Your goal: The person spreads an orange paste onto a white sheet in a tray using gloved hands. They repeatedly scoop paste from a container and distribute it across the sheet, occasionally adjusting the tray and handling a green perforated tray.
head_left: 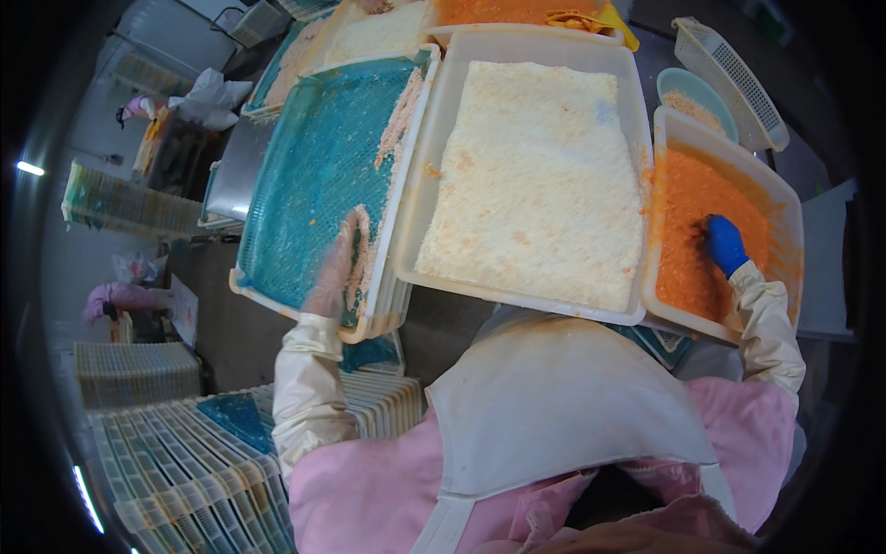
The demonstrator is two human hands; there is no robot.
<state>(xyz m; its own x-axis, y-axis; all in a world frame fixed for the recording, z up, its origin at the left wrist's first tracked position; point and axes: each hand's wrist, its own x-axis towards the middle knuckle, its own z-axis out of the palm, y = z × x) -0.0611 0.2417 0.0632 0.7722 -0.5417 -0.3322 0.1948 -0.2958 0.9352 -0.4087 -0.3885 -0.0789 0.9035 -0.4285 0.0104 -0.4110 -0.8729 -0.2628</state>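
My left hand (pixel 336 270), in a clear glove and slightly blurred, is stretched out flat over a teal mesh-lined tray (pixel 318 159). It lies beside a strip of pale pink crumb-coated pieces (pixel 396 128) along the tray's right edge; I see nothing held in it. My right hand (pixel 727 242), in a blue glove, reaches into a white tub (pixel 789 201) of orange batter (pixel 692 201). Its fingers are dark and partly hidden in the batter, so their grip is unclear. Between my hands stands a white plastic tub (pixel 429 228) with a thick bed of pale breadcrumbs (pixel 540 187).
Another batter tub (pixel 512 31) with a yellow glove (pixel 612 24) is at the top. A teal bowl (pixel 727 114) and a white perforated basket (pixel 734 83) stand at upper right. Stacked trays (pixel 194 471) are at lower left. Other people (pixel 128 298) work at far left.
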